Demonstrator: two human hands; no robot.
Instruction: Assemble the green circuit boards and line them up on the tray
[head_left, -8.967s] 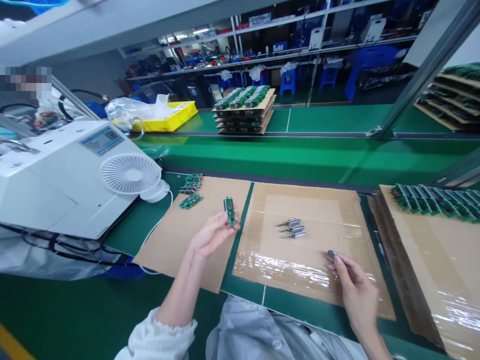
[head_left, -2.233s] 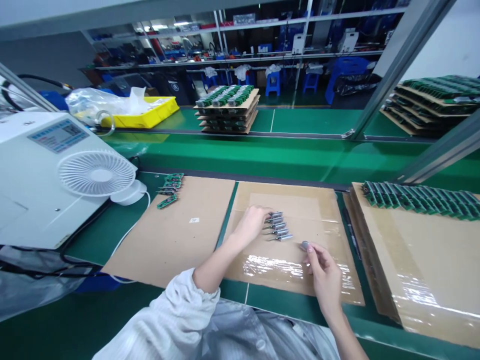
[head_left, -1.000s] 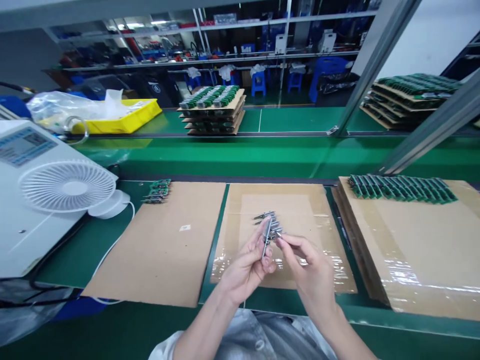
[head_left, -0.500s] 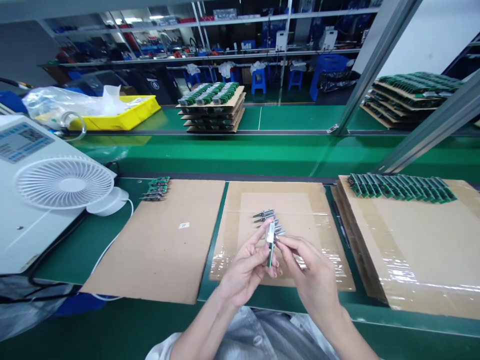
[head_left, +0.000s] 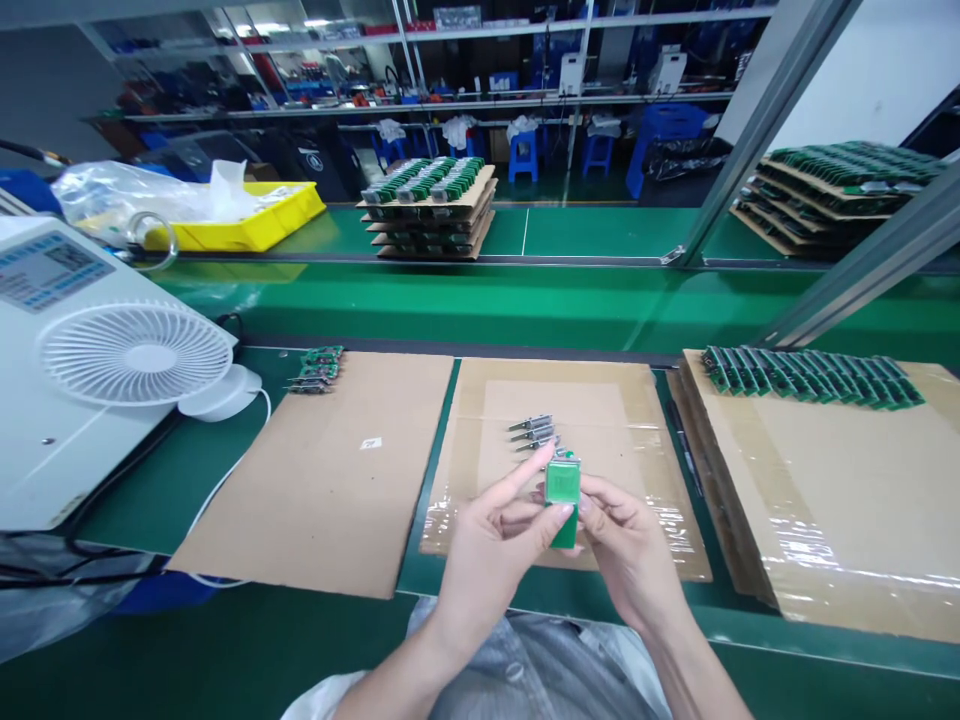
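Observation:
A small green circuit board [head_left: 562, 484] is held up over the middle cardboard sheet [head_left: 465, 400], its broad face towards me. My left hand [head_left: 504, 535] grips it from the left, thumb across its lower front and index finger stretched along its upper left side. On the right edge, the fingertips of my right hand [head_left: 628, 535] pinch the same board. Just beyond it, several more small boards [head_left: 534, 432] lie in a short row on the cardboard, partly hidden by the held board and my left fingers.
To the left lies another cardboard sheet [head_left: 337, 480] with small boards [head_left: 316, 368] at its far edge. Stacked cardboard [head_left: 847, 490] on the right carries a long row of boards [head_left: 814, 378]. A white fan [head_left: 142, 355] stands left. Beyond are a yellow tray [head_left: 255, 230] and layered boards [head_left: 431, 205].
The board in my hands has turned from edge-on to showing its broad green face. My right hand has shifted slightly, its fingers now against the board's right edge.

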